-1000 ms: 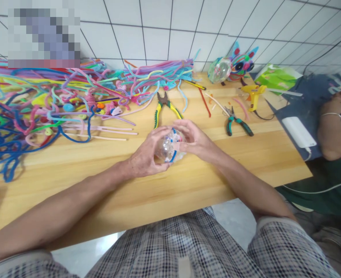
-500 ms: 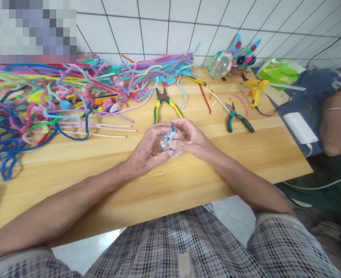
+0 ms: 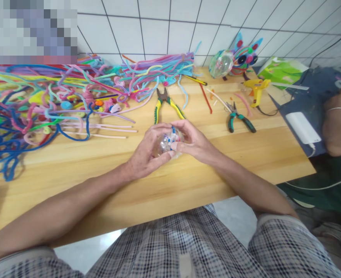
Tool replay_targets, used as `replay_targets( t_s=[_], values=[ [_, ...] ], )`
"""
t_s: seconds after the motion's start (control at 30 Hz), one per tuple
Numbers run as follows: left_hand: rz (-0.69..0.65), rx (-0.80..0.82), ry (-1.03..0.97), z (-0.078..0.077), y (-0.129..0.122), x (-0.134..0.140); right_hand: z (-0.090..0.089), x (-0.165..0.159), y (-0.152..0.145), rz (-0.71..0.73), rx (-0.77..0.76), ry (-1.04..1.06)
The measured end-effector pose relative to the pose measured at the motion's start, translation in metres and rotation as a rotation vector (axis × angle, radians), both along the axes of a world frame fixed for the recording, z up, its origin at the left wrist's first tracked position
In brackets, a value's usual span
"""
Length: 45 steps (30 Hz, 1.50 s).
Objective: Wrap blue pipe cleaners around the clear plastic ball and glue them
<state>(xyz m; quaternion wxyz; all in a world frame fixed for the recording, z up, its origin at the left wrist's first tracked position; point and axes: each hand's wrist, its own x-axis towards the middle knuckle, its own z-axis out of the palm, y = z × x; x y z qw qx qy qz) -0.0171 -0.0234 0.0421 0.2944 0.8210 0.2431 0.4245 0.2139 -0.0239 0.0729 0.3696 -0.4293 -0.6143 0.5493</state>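
Both my hands are wrapped around a clear plastic ball [image 3: 164,143] with white, blue and pink bits on its right side. My left hand [image 3: 146,151] cups it from the left, thumb along its near side. From the right, my right hand [image 3: 196,143] grips it, the thumb pressing on its top. The fingers hide much of the ball. Just beyond my hands lie yellow-green pliers [image 3: 173,107], jaws pointing away. To the right are smaller teal-handled pliers [image 3: 238,119].
A tangled heap of pipe cleaners [image 3: 43,100] covers the table's left side. At the back right stands a colourful eared figure [image 3: 244,58] with a clear dome. Near it lie a yellow glue gun [image 3: 256,92] and a white power bank [image 3: 303,128]. Another person's arm [image 3: 338,119] is at the right.
My hands stay around the ball, with my right thumb shifted very slightly to the right. The whole view has drifted a little; nothing else has visibly moved.
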Motion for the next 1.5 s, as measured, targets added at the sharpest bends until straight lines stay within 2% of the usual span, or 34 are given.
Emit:
replay_targets(
  t_s=[0.33, 0.57, 0.7, 0.93, 1.13, 1.5],
  values=[
    [0.017, 0.030, 0.023, -0.002, -0.002, 0.000, -0.008, -0.007, -0.002, -0.036, -0.062, 0.118],
    [0.069, -0.088, 0.026, -0.003, -0.004, -0.001, -0.008, -0.011, -0.003, -0.037, -0.104, 0.164],
    [0.044, -0.141, 0.011, -0.003, -0.006, -0.001, -0.011, -0.013, -0.005, -0.052, -0.153, 0.206],
    [-0.011, -0.138, 0.036, -0.002, -0.001, -0.007, -0.013, -0.016, -0.007, -0.047, -0.186, 0.264],
    [-0.016, -0.019, 0.087, 0.004, 0.006, -0.008, -0.015, -0.013, -0.004, -0.033, -0.196, 0.305],
    [-0.028, -0.089, 0.057, 0.006, 0.006, -0.008, -0.014, -0.014, -0.004, -0.012, -0.171, 0.318]
  ],
)
